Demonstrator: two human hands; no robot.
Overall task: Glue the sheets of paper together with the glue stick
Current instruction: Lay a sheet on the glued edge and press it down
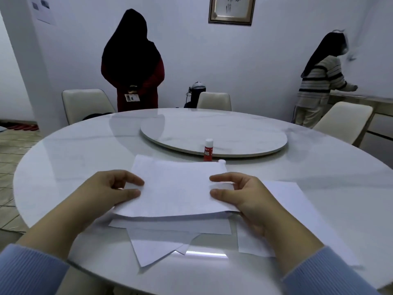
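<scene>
Round white table [319, 188], raised turntable [234, 128] at centre. Left hand [106, 192] and right hand [246, 194] pinch opposite edges of top sheet [176, 188], lifted over loose sheets [161, 243]. Glue stick [208, 150] upright beyond right hand, white cap [221, 161] beside it.

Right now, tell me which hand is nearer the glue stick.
Right. The right hand grips the top sheet's right edge, just below and right of the upright glue stick. The left hand grips the left edge, farther away.
</scene>
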